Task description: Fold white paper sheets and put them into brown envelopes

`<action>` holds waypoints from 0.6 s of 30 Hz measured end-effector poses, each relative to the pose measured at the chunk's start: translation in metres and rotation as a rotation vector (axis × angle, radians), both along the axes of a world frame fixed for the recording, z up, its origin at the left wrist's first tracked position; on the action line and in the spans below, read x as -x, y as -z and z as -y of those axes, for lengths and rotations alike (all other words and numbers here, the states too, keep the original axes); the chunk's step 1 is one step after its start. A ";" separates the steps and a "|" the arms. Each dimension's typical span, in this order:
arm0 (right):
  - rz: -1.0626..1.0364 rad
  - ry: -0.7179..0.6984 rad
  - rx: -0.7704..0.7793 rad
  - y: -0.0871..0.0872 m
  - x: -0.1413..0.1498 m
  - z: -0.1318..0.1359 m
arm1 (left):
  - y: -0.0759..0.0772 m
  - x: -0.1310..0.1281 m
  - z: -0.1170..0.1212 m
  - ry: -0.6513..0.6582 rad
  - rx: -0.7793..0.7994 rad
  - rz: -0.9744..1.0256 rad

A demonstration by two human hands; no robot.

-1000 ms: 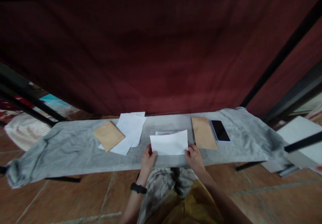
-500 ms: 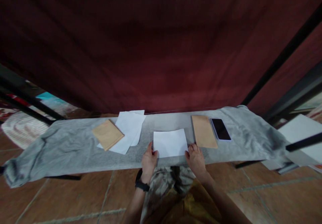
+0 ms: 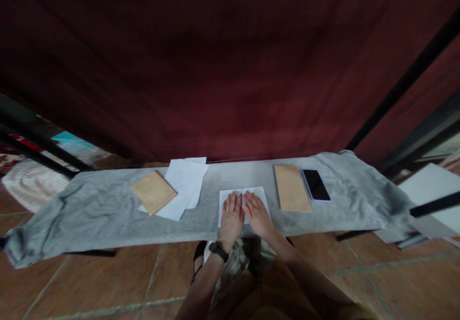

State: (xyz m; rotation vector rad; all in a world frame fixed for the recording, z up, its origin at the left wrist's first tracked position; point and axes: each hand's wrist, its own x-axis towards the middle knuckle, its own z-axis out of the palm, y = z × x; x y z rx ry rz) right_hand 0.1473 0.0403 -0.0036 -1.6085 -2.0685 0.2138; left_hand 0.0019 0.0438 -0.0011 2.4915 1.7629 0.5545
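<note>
Both hands have moved in from the side edges of a small white rectangular paper sheet point(image 3: 223, 194) to lie on top of it; the paper's position has barely changed. Left hand point(image 3: 232, 217) and right hand point(image 3: 258, 213) lie side by side, palms down, fingers extended; the grip is flat and open, pinching nothing. The sheet is before the person, near the front edge of the bench draped in wrinkled grey cloth point(image 3: 108, 210). It seems already folded and is being pressed flat. Loose white paper sheets point(image 3: 187, 181) lie to the left, partly under a brown rectangular paper packet point(image 3: 154, 193), not folded small like this one. Right of the hands, a flat brown paper envelope point(image 3: 293, 190) lies untouched beside a black-screened phone with a pale purple edge point(image 3: 316, 185).
</note>
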 end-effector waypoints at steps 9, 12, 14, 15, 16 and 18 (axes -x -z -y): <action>0.149 -0.010 0.082 0.011 0.008 -0.019 | 0.015 -0.009 -0.017 -0.004 0.137 -0.155; 0.167 0.029 0.069 0.016 0.006 -0.018 | 0.013 -0.007 -0.017 -0.001 0.124 -0.139; 0.174 0.047 0.060 0.020 0.006 -0.018 | 0.011 -0.005 -0.018 -0.010 0.122 -0.130; 0.177 0.050 0.050 0.021 0.005 -0.019 | 0.010 -0.004 -0.018 -0.022 0.123 -0.128; 0.180 0.053 0.040 0.022 0.005 -0.019 | 0.009 -0.003 -0.019 -0.039 0.124 -0.126; 0.180 0.067 0.027 0.025 0.004 -0.021 | 0.007 0.000 -0.020 -0.076 0.121 -0.126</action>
